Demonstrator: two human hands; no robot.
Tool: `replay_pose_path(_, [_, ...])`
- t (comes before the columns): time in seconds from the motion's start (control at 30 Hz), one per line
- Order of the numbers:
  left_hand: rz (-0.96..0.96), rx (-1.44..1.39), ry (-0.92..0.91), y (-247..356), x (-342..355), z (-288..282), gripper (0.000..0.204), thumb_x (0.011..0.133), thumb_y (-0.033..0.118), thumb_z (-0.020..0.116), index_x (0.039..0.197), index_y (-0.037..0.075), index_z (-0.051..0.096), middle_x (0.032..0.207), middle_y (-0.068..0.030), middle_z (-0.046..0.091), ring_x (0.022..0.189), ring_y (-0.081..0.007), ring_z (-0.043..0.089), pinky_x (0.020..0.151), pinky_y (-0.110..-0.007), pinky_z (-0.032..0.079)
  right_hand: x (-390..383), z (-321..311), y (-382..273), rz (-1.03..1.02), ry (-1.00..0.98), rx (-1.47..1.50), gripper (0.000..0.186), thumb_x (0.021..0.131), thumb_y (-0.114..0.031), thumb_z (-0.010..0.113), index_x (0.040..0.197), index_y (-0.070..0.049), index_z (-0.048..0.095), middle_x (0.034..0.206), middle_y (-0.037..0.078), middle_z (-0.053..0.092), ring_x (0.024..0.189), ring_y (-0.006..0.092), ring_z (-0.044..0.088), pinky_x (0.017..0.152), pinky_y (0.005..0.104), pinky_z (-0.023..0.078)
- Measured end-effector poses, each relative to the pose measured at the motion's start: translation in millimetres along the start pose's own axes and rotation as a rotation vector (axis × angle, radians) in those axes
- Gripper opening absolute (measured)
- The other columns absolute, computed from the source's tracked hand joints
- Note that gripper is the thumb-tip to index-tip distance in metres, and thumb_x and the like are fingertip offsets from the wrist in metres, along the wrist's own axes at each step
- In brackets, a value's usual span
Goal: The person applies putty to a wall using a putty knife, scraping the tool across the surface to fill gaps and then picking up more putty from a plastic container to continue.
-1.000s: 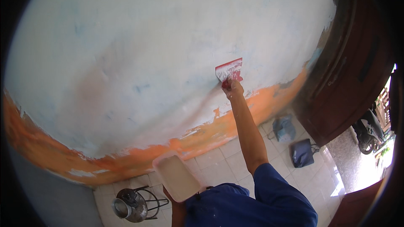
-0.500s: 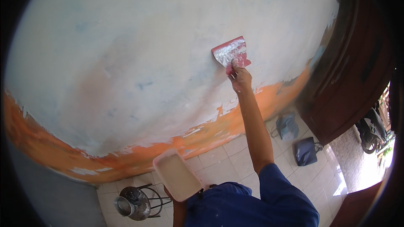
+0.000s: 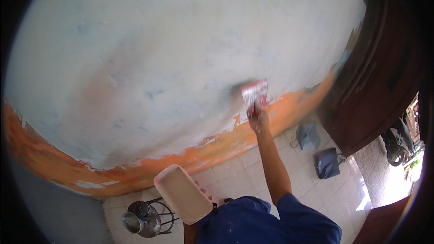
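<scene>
Lower down the wall (image 3: 172,63) than half a second ago, the scraper (image 3: 254,94) is now showing blurred, and the tray (image 3: 167,197) is sitting slightly farther left, with fingertips now showing along its right rim. The right hand (image 3: 258,119) is grasping the scraper by its handle, the wide red blade, smeared white, pointing up the wall; whether its edge is touching, I cannot tell. The left hand (image 3: 202,190) is holding the pink-rimmed tray, mostly hidden beneath it, and the tray's flat inside is showing beige. Most of the wall is wearing a pale, whitish coat, with faint bluish marks and a brownish patch showing toward the left. Below, an orange band (image 3: 149,168) is running along the foot, its upper edge ragged. Pale tiles (image 3: 233,170) are covering the floor. Near the tray, a dark stool (image 3: 151,222) is standing with a metal pot (image 3: 132,222) resting on its stained seat. At the right, a light blue bag (image 3: 308,136) and a dark bag (image 3: 327,163) are lying near the brown door (image 3: 377,77). Outside, a motorbike (image 3: 398,142) is standing in bright light
</scene>
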State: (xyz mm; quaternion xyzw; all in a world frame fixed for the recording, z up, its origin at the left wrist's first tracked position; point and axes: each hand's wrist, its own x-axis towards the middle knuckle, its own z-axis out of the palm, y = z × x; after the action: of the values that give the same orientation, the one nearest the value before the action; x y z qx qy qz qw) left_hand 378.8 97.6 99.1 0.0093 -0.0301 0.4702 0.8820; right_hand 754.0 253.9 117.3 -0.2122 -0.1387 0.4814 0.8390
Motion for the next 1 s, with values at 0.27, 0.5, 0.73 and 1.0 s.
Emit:
replay_pose_path(0.27, [0.049,0.016,0.023,-13,9,23,0.074,0.081,0.044,0.058,0.139,0.012,0.024,0.135,-0.0141,0.030,0.116,-0.0366,0.039,0.094,-0.064,0.031,47,63,-1,-0.052,0.348,-0.235,0.007,0.086,-0.012,0.057,0.087,-0.005,0.058,0.074,0.004,0.056,0.066,0.0139,0.052,0.068,0.0296,0.044])
replay_pose_path(0.5, [0.018,-0.048,-0.002,-8,10,7,0.077,0.079,0.046,0.058,0.138,0.011,0.024,0.132,-0.0161,0.032,0.114,-0.0378,0.038,0.091,-0.064,0.031,7,-51,34,0.054,0.277,0.019,0.009,0.088,-0.019,0.056,0.083,-0.012,0.055,0.066,0.001,0.051,0.063,0.0137,0.051,0.054,0.0269,0.044])
replay_pose_path(0.73, [0.013,-0.087,0.064,-8,4,-5,0.069,0.083,0.046,0.052,0.138,0.014,0.025,0.132,-0.0134,0.033,0.114,-0.0351,0.040,0.090,-0.064,0.031,39,77,-43,-0.116,0.031,-0.077,0.007,0.088,-0.012,0.057,0.089,-0.005,0.057,0.077,0.001,0.055,0.071,0.0133,0.050,0.073,0.0281,0.040])
replay_pose_path(1.0, [-0.007,-0.015,0.107,-19,6,13,0.069,0.084,0.047,0.052,0.138,0.015,0.026,0.135,-0.0110,0.034,0.115,-0.0337,0.040,0.093,-0.062,0.030,51,-74,7,0.089,0.280,-0.114,0.013,0.082,-0.006,0.052,0.072,-0.014,0.049,0.062,0.002,0.049,0.054,0.0153,0.048,0.049,0.0270,0.044])
